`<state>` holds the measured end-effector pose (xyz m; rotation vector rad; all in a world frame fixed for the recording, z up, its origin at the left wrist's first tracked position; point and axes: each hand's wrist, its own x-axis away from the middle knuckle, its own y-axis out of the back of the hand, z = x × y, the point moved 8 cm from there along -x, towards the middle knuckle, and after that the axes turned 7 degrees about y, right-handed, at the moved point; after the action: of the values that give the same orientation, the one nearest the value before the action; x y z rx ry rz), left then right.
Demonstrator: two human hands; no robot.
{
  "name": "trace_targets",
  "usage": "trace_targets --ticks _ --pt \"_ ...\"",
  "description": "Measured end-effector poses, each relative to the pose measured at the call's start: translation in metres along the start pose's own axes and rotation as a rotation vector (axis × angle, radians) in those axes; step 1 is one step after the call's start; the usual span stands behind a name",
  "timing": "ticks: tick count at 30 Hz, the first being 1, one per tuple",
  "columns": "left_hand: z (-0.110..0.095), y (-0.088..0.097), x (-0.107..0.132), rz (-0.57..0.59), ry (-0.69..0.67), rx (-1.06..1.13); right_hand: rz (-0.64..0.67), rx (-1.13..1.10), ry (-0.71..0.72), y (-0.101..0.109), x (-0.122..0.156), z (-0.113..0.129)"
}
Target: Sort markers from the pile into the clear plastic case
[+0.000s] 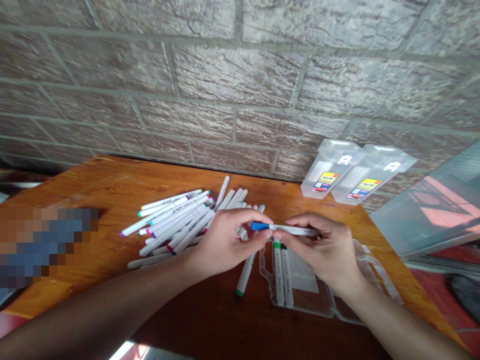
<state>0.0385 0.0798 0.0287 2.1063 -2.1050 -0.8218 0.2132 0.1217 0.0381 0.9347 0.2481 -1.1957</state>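
Observation:
Held level between both hands is a white marker (296,229) with a blue cap. My left hand (232,235) pinches its blue end between thumb and fingertips. My right hand (324,245) grips the white barrel. Below lies an opened clear plastic case (311,305), partly covered by my right hand. Two white markers (281,275), one with a green band and one with a black band, lie side by side in its left half. A heap of white markers (180,220) with coloured ends spreads to the left, partly behind my left hand. One green-ended marker (245,275) lies apart, beside the case.
Two clear plastic cases (320,172) with yellow and blue labels stand upright at the back right of the wooden table (112,175). A rough block wall (232,85) rises behind it. A blurred-out object (48,245) is at the left edge.

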Motion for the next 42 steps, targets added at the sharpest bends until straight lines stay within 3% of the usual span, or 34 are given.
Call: trace_targets --ticks 13,28,42 --pt "-0.001 -0.001 0.000 0.018 0.034 -0.005 0.019 -0.032 -0.074 -0.003 -0.001 -0.004" --pt "0.018 0.006 -0.012 -0.072 0.184 0.331 -0.041 -0.302 -0.165 -0.004 -0.005 -0.015" --pt "0.017 0.011 -0.014 -0.073 0.264 0.393 -0.016 -0.458 -0.280 -0.007 -0.004 -0.020"
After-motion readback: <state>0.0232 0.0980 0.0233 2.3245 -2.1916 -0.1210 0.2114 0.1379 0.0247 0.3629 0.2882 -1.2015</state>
